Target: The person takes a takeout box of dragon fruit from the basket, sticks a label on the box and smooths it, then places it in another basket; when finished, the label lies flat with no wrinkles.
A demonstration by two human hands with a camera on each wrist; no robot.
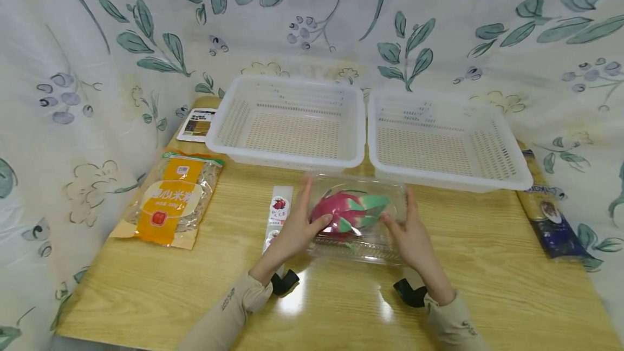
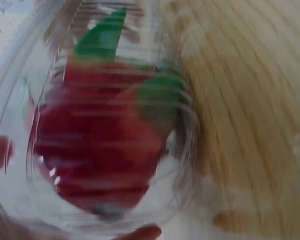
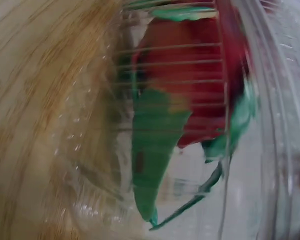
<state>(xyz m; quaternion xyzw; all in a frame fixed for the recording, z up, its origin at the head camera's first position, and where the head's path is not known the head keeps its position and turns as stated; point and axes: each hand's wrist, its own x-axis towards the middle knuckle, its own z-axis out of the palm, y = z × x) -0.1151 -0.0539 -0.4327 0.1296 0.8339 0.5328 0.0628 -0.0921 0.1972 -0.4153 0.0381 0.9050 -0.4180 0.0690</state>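
A clear plastic clamshell box (image 1: 375,251) with a pink and green dragon fruit (image 1: 343,210) inside is between both hands. My left hand (image 1: 297,226) grips its left end, the thumb lying over the top near the fruit. At the right end my right hand (image 1: 409,234) holds on the same way, thumb on top and fingers along the side. The fruit's red body (image 2: 100,130) and green leaf tips (image 3: 157,145) show blurred through the plastic in the wrist views. A strip of dragon fruit stickers (image 1: 280,203) lies beside my left hand, partly covered by it.
Two white plastic baskets (image 1: 287,158) (image 1: 448,179) stand side by side behind the box. A bag of rice noodles (image 1: 170,202) and a flat white packet (image 1: 196,124) lie left. A blue and gold packet (image 1: 553,221) lies at the right edge. A floral curtain (image 1: 312,15) hangs behind.
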